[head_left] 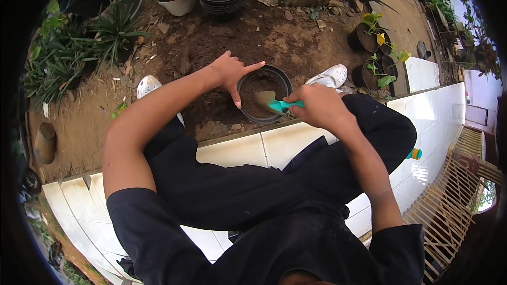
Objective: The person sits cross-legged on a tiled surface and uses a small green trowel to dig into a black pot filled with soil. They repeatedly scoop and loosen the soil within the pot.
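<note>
A round black plant pot (288,82) stands on the soil between my feet, with brown soil inside it. My left hand (231,74) is at its left side, fingers spread, index fingertip at the far rim and thumb at the near-left rim. In my right hand (320,106) is a small hand trowel (278,106) with a turquoise handle, my fingers wrapped round it. The trowel's soil-dusted blade (264,98) points left, inside the pot's opening. How deep the blade reaches into the soil, I cannot tell.
Beyond the pot lies loose dark soil (195,42). A stack of black pots (222,8) and a white potted plant (180,4) stand at the back. Small potted seedlings (364,38) are at the right. White tiled ledge (243,150) runs beneath my legs; a bamboo rack (441,211) stands lower right.
</note>
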### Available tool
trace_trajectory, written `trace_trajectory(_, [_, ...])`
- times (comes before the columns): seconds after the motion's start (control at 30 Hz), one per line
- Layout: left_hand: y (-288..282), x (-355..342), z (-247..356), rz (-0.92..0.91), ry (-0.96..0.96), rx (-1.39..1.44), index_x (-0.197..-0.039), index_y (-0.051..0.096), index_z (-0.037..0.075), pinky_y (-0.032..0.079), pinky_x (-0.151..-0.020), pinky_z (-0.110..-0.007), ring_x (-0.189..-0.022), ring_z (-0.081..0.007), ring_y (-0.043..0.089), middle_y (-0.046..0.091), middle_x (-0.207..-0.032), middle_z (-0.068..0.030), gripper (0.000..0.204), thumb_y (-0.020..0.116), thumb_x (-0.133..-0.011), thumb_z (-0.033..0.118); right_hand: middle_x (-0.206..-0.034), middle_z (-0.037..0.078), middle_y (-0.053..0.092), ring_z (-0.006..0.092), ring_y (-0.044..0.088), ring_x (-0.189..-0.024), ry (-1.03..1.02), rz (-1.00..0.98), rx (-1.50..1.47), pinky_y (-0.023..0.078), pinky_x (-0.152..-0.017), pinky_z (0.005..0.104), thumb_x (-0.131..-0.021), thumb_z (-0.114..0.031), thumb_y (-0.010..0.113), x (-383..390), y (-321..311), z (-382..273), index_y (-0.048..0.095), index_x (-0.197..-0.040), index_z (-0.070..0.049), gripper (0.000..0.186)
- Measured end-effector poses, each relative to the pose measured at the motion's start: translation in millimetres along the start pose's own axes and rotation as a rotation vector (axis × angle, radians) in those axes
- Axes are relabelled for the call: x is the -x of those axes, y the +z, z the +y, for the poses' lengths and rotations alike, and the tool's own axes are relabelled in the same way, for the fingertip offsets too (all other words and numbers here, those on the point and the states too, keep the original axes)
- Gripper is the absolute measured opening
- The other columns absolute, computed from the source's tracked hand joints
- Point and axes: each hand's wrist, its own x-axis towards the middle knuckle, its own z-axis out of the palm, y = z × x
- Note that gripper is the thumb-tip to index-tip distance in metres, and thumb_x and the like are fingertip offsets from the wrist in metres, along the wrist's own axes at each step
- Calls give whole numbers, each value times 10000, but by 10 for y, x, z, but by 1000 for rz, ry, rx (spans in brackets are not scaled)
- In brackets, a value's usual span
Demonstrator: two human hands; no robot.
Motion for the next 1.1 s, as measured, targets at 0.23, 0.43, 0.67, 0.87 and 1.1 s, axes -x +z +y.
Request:
trace_trajectory(0.23, [55,-99,19,19,38,-32,-1653,17,289,389,-1002,-480,-1109,-310,663,731,-1078,-117,1534,845,-465,796,-873,179,743,355,727,-875,20,-13,56,581,-780,460,-803,-159,745,-391,622,57,798,-998,-102,211])
trace_trajectory(0.43, [74,-78,-21,51,25,-56,-1654,12,288,402,-976,-474,-1064,-304,683,743,-1011,-118,1531,825,-472,825,-877,187,747,356,731,-867,32,41,20,581,-796,456,-803,-157,732,-321,212,-171,800,-985,-79,209])
trace_trajectory(0.67, [4,-127,15,23,25,-52,-1651,1,305,405,-966,-467,-1036,-298,691,750,-976,-101,1504,818,-498,822,-885,214,740,369,729,-890,101,-15,-86,572,-832,463,-827,-155,699,-589,640,146,792,-991,-61,211])
trace_trajectory(0.87, [-57,-22,56,-56,-31,13,-1650,26,305,398,-980,-468,-1124,-305,650,739,-1095,-95,1489,887,-504,710,-895,231,734,392,719,-900,101,113,-181,555,-860,469,-861,-168,667,-451,307,-9,770,-1031,-34,239])
trace_trajectory(1.1, [-78,-72,60,-40,-25,-14,-1649,15,317,405,-965,-465,-1106,-299,660,740,-1078,-97,1510,883,-484,730,-702,170,712,285,729,-665,173,-174,-273,574,-691,421,-910,-152,617,-477,328,277,744,-1005,10,228])
